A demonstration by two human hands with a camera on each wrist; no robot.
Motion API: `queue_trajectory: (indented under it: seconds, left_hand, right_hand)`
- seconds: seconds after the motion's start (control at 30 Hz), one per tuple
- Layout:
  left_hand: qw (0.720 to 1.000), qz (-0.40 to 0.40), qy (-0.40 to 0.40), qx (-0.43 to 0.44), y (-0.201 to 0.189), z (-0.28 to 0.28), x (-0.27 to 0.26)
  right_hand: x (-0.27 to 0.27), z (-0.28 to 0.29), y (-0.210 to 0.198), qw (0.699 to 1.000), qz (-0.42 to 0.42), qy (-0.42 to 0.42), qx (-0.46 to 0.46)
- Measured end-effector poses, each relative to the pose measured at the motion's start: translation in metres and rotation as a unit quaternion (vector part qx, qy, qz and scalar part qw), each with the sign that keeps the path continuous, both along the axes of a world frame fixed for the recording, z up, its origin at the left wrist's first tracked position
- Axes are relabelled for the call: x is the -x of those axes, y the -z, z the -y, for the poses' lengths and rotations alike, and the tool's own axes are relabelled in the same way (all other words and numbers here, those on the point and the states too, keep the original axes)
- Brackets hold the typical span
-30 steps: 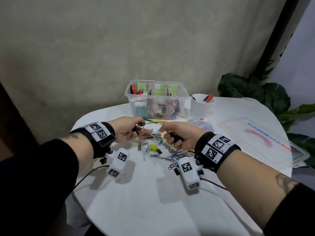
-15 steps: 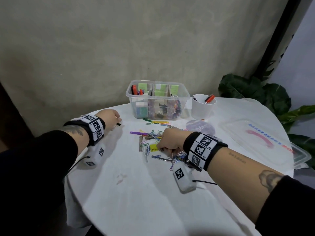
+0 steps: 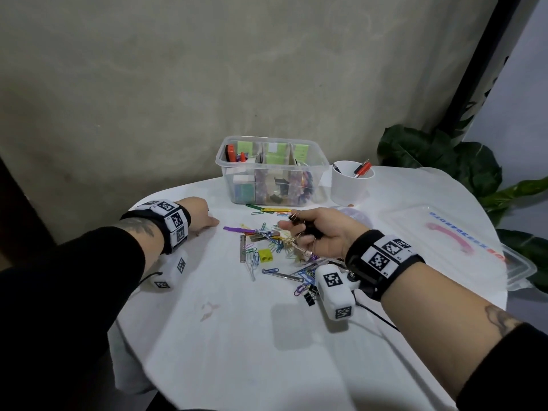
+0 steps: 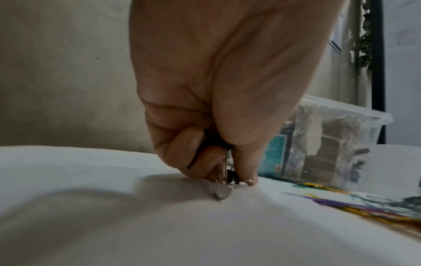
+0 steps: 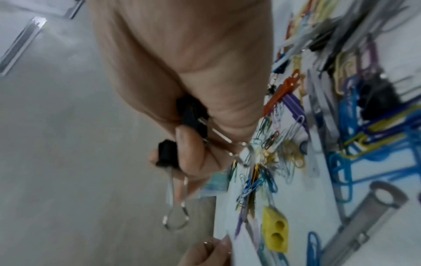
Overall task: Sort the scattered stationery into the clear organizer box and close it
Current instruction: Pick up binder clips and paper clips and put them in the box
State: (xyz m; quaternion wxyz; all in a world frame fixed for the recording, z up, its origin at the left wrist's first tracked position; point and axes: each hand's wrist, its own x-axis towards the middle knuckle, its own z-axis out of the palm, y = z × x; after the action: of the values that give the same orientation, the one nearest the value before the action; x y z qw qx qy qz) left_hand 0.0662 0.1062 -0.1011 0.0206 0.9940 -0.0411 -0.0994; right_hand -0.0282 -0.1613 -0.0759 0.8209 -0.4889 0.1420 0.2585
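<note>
The clear organizer box (image 3: 321,167) stands open at the table's back, holding sorted stationery. Coloured paper clips (image 3: 268,243), a yellow sharpener (image 3: 265,255) and metal fastener strips lie scattered mid-table. My right hand (image 3: 299,229) is raised over this pile and grips black binder clips (image 5: 192,115), their wire handles sticking out. My left hand (image 3: 204,219) rests on the table at the left, pinching small black binder clips (image 4: 230,175) against the surface. The box's side (image 4: 330,142) shows behind that hand.
A white cup (image 3: 351,183) with pens stands right of the box. The clear lid (image 3: 453,241) with a pink handle lies at the table's right. A leafy plant (image 3: 462,161) stands behind the right edge. More black binder clips (image 3: 308,293) lie under my right wrist.
My left hand moved away leftward and came down on the table with its clips. My right hand dipped into the pile, then lifted with binder clips in its fingers.
</note>
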Motion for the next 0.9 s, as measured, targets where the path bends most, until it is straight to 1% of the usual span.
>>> queue_trajectory:
  seconds: [0.07,0.1,0.13,0.17,0.2,0.23,0.27,0.3,0.33,0.37,0.4,0.43,0.47,0.53,0.57,0.63,0.7,0.77,0.83,0.9]
  left_hand:
    - [1.000,-0.005,0.003,0.015,-0.002,0.007,0.008]
    - [0.999,-0.012,0.004,0.038,-0.002,0.010,0.011]
    - [0.997,-0.024,0.001,0.077,-0.002,0.014,0.014]
    - [0.990,-0.037,-0.007,0.135,-0.003,0.018,0.018]
    - [0.977,-0.054,-0.020,0.205,-0.004,0.024,0.023]
    - [0.956,-0.075,-0.035,0.283,-0.005,0.032,0.029]
    - [0.923,-0.103,-0.049,0.367,-0.008,0.041,0.036]
    - [0.884,-0.137,-0.060,0.444,-0.011,0.050,0.045]
    - [0.852,-0.170,-0.059,0.491,-0.015,0.060,0.056]
    - [0.839,-0.196,-0.040,0.507,-0.017,0.068,0.064]
    - [0.843,-0.214,-0.006,0.494,-0.018,0.077,0.072]
    - [0.855,-0.225,0.034,0.467,-0.018,0.086,0.080]
    - [0.869,-0.232,0.076,0.431,-0.017,0.094,0.087]
    - [0.892,-0.231,0.162,0.353,-0.017,0.110,0.101]
    - [0.899,-0.219,0.203,0.321,-0.019,0.117,0.109]
    - [0.902,-0.172,0.255,0.303,-0.024,0.130,0.124]
    - [0.904,-0.119,0.280,0.300,-0.026,0.139,0.133]
    - [0.915,-0.091,0.289,0.267,-0.024,0.143,0.137]
    - [0.931,-0.067,0.290,0.212,-0.020,0.145,0.139]
    - [0.938,-0.042,0.288,0.188,-0.019,0.146,0.139]
  right_hand:
    - [0.006,0.008,0.000,0.999,0.038,0.001,-0.021]
    - [0.008,0.013,0.000,0.999,0.051,0.004,-0.019]
    - [0.011,0.018,0.000,0.998,0.054,0.007,-0.015]
    - [0.016,0.024,0.000,0.999,0.052,0.009,-0.004]
    - [0.020,0.028,-0.001,0.999,0.047,0.007,0.016]
    - [0.025,0.034,-0.002,0.998,0.044,0.001,0.050]
    - [0.031,0.038,-0.004,0.993,0.051,-0.011,0.107]
    - [0.038,0.042,-0.004,0.979,0.072,-0.029,0.191]
    - [0.045,0.045,-0.004,0.950,0.098,-0.054,0.292]
    - [0.053,0.046,-0.005,0.908,0.122,-0.082,0.392]
    - [0.059,0.047,-0.004,0.864,0.139,-0.108,0.472]
    - [0.064,0.047,-0.003,0.826,0.151,-0.131,0.528]
    - [0.067,0.046,-0.002,0.798,0.158,-0.148,0.563]
    - [0.069,0.042,0.001,0.760,0.167,-0.151,0.610]
    - [0.069,0.041,0.001,0.743,0.175,-0.141,0.630]
    - [0.069,0.038,0.002,0.718,0.194,-0.127,0.656]
    - [0.068,0.036,0.003,0.707,0.197,-0.130,0.666]
    - [0.066,0.036,0.005,0.706,0.193,-0.132,0.668]
    - [0.063,0.040,0.008,0.727,0.194,-0.107,0.650]
    - [0.061,0.046,0.010,0.751,0.193,-0.060,0.628]
